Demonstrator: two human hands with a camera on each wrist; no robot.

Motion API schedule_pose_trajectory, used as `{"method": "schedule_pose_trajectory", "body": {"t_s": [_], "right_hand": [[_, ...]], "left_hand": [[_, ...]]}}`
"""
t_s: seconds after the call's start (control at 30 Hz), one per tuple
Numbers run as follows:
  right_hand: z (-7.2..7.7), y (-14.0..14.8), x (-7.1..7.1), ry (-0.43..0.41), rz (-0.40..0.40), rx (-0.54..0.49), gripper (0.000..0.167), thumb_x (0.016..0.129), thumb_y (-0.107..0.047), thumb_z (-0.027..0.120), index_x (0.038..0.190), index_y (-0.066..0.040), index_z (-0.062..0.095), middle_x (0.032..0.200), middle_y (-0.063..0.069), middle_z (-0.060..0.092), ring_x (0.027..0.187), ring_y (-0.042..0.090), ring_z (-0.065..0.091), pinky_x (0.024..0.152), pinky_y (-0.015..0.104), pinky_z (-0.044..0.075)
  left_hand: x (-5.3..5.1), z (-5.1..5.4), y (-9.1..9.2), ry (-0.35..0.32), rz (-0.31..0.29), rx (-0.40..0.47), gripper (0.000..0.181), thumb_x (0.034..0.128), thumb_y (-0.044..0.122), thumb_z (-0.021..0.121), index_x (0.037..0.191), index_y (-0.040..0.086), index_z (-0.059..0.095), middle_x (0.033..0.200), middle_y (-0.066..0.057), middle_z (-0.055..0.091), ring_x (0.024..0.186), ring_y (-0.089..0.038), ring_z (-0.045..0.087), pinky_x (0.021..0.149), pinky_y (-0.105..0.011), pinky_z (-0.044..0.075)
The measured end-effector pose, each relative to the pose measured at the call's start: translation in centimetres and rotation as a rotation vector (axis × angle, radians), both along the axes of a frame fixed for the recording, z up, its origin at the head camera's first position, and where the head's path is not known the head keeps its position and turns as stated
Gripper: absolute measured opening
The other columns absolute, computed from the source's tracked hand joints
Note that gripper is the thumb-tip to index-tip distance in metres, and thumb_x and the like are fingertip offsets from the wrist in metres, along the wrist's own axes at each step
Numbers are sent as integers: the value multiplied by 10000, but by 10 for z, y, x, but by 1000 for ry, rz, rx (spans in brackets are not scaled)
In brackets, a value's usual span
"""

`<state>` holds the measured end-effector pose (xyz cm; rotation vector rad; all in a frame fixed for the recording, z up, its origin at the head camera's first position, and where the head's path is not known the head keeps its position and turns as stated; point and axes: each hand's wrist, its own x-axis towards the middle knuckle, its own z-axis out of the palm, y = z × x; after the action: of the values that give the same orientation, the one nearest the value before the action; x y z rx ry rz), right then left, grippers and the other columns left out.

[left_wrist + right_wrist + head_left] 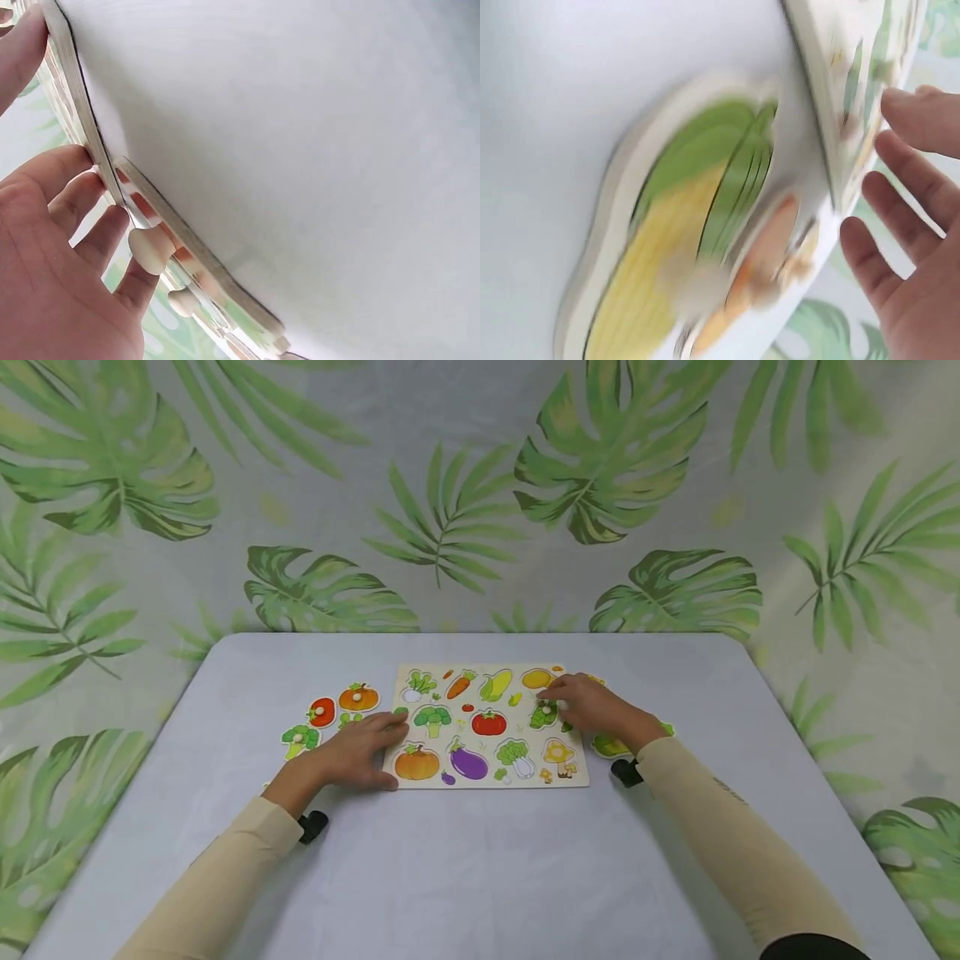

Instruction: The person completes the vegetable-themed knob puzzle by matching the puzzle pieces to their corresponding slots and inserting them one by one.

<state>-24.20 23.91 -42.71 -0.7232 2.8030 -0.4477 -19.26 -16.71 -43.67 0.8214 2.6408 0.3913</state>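
Note:
A wooden board [480, 782] printed with vegetables lies on the table. My left hand [356, 752] rests at its left edge, thumb by the front left corner; in the left wrist view the fingertips of that hand [67, 247] touch the board's side [94, 142]. At the board's right side, my right hand [596, 706] pinches a green vegetable piece [543, 717] over the board. The right wrist view shows the thumb of the right hand [907, 217] beside a small knob [885, 71], other fingers spread; the exact contact is blurred.
Loose knobbed pieces lie left of the board, including a pumpkin [358, 697], a tomato [322, 712] and a broccoli [301, 739]. Right of it, partly under the right arm, are more pieces, among them a corn piece [656, 262] and a carrot [739, 296]. A leaf-patterned cloth hangs behind the table.

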Motion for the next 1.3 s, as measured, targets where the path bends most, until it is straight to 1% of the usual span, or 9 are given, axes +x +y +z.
{"method": "schedule_pose_trajectory", "body": {"t_s": [0.1, 0.2, 0.3, 0.47, 0.6, 0.8, 0.9, 1.13, 1.3], "right_hand": [[5, 11, 0, 7, -30, -1, 448, 935, 1, 569, 1362, -129, 618, 1389, 165, 570, 1326, 385, 480, 1119, 552, 407], [12, 24, -3, -25, -76, -10, 458, 936, 14, 527, 1364, -125, 616, 1405, 169, 547, 1343, 387, 454, 1133, 568, 386], [20, 39, -7, -49, -105, -21, 448, 942, -5, 526, 1371, -106, 605, 1413, 185, 529, 1342, 403, 439, 1129, 589, 377], [30, 62, -13, 13, -125, -42, 374, 942, -7, 573, 1309, -46, 639, 1380, 220, 555, 1330, 436, 451, 1125, 621, 359], [34, 73, -18, 31, -162, -47, 335, 942, 5, 572, 1267, -13, 654, 1374, 241, 558, 1343, 447, 442, 1146, 631, 323], [33, 76, -25, 38, -190, -63, 325, 949, -14, 580, 1266, 1, 648, 1373, 247, 563, 1346, 443, 446, 1155, 621, 318], [30, 73, -27, 23, -203, -74, 326, 952, -23, 582, 1270, 2, 644, 1379, 250, 560, 1346, 444, 447, 1152, 617, 324], [17, 70, -28, -44, -256, -74, 337, 959, -63, 590, 1289, -11, 633, 1389, 248, 546, 1298, 440, 482, 1111, 611, 379], [7, 69, -30, -80, -271, -76, 340, 958, -86, 596, 1287, -14, 633, 1377, 244, 542, 1285, 429, 488, 1105, 599, 390]], "left_hand": [[0, -1, -1, 2, 2, 7, 853, 814, 391, 788, 1526, 123, 400, 1649, -76, 265, 1519, -361, 233, 1200, -642, 233], [0, -1, -1, 6, 5, 13, 859, 810, 390, 794, 1525, 123, 400, 1647, -80, 268, 1515, -365, 237, 1197, -645, 233], [0, 0, -1, 11, 3, 23, 863, 809, 397, 795, 1524, 117, 401, 1643, -91, 273, 1511, -373, 241, 1191, -654, 236], [0, 2, -2, 23, 7, 17, 865, 808, 395, 799, 1522, 110, 402, 1643, -93, 274, 1511, -375, 241, 1189, -656, 237], [-1, 3, -3, 25, 7, 17, 863, 808, 397, 799, 1518, 103, 408, 1642, -96, 277, 1511, -376, 242, 1189, -658, 237], [-1, 3, -4, 27, 15, 18, 870, 802, 407, 803, 1519, 112, 409, 1643, -88, 277, 1512, -371, 242, 1192, -654, 234], [-2, 1, -5, 20, 21, 23, 868, 801, 401, 804, 1520, 119, 409, 1643, -82, 277, 1513, -365, 242, 1195, -651, 231], [-2, -1, -3, 0, 6, 42, 860, 806, 397, 801, 1517, 108, 412, 1639, -92, 284, 1513, -369, 240, 1192, -657, 228], [-2, -3, -2, -5, 8, 32, 865, 803, 404, 802, 1519, 116, 410, 1642, -85, 282, 1515, -366, 240, 1196, -651, 228]]}}
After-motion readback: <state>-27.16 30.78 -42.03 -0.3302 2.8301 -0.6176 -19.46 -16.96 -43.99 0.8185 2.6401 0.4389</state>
